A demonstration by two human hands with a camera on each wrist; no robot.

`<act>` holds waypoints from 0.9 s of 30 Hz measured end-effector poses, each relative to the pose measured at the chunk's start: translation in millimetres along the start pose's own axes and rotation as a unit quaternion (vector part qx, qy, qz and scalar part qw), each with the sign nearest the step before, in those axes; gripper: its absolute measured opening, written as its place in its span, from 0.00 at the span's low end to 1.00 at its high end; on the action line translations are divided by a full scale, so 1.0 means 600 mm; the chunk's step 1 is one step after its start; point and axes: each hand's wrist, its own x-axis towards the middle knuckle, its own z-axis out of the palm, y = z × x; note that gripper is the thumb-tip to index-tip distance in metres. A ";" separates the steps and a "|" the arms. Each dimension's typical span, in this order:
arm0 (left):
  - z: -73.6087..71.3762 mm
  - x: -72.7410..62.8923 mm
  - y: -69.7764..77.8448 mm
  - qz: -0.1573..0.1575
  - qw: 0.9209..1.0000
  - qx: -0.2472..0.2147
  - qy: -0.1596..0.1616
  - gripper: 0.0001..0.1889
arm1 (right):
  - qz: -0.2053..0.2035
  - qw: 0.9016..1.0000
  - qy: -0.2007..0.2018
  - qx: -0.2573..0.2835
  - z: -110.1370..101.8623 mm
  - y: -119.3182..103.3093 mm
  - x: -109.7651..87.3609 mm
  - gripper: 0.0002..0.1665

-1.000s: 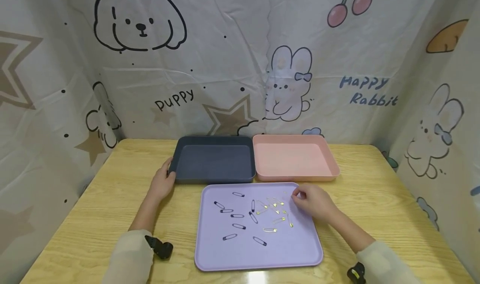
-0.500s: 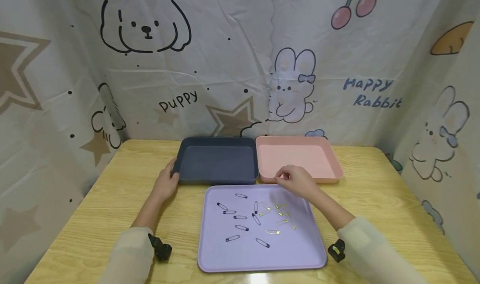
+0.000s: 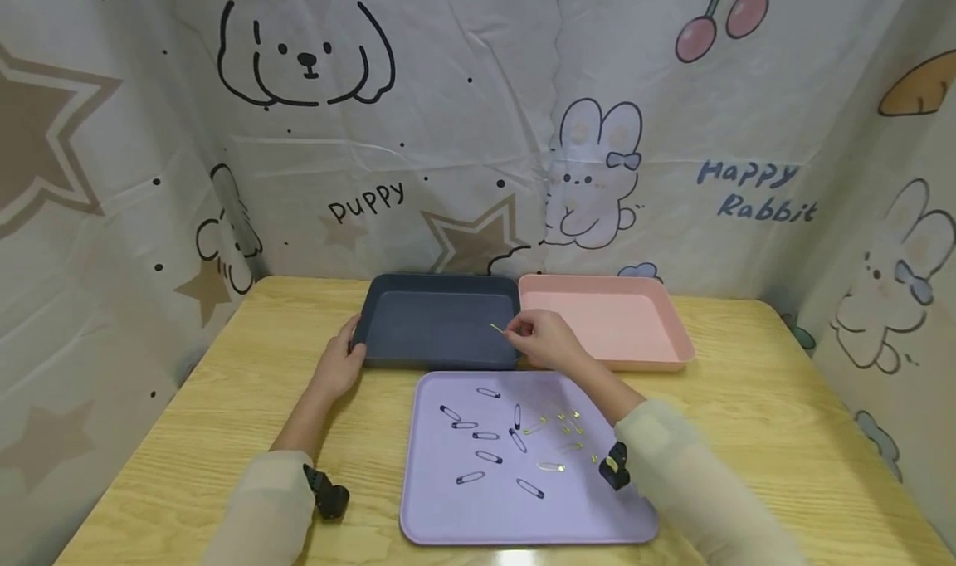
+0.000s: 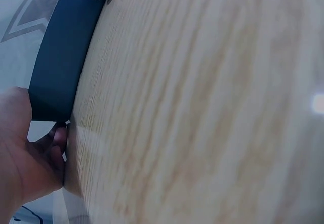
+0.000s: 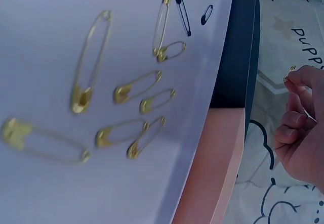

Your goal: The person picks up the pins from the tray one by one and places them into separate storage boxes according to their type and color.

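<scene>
Mid-frame, the right hand [image 3: 547,339] is pinching a gold pin [image 3: 496,328] above the dark tray's [image 3: 433,325] right end; a light, steady pinch is probably suiting something so thin. Left of centre, the left hand [image 3: 338,365] is gripping the tray, likely steadying it.

Curtain [image 3: 463,126]: behind the table [image 3: 224,375].
Left tray [image 3: 426,321]: table's rear, just left of the right tray [image 3: 612,317].
Front tray [image 3: 463,520]: before both.
Left pins [image 3: 485,436]: on the front tray, left of the right pins [image 3: 551,467].
Left hand [image 3: 338,367]: at the left tray's left side.
Held pin [image 3: 496,328]: in the right hand [image 3: 543,339], by the rear trays' adjoining edges.
</scene>
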 end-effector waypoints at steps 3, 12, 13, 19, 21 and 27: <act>0.000 0.000 -0.002 -0.004 1.000 0.002 -0.001 0.31 | -0.002 1.000 -0.011 -0.005 0.013 -0.007 0.014 0.09; 0.001 -0.001 -0.003 0.003 1.000 -0.003 -0.001 0.31 | -0.004 0.999 -0.024 -0.023 0.060 -0.011 0.052 0.10; 0.000 -0.002 -0.003 0.004 1.000 -0.002 0.001 0.31 | 0.004 0.999 -0.029 -0.025 0.065 -0.011 0.055 0.10; -0.001 -0.003 -0.003 0.008 1.000 -0.003 -0.003 0.31 | 0.029 0.998 -0.032 -0.034 0.091 -0.010 0.070 0.10; -0.002 -0.002 -0.003 0.008 1.000 -0.004 -0.002 0.31 | 0.033 0.998 -0.028 -0.036 0.098 -0.010 0.076 0.11; -0.003 0.001 -0.002 0.004 1.000 -0.011 0.002 0.31 | 0.050 0.998 -0.028 -0.026 0.111 -0.017 0.084 0.11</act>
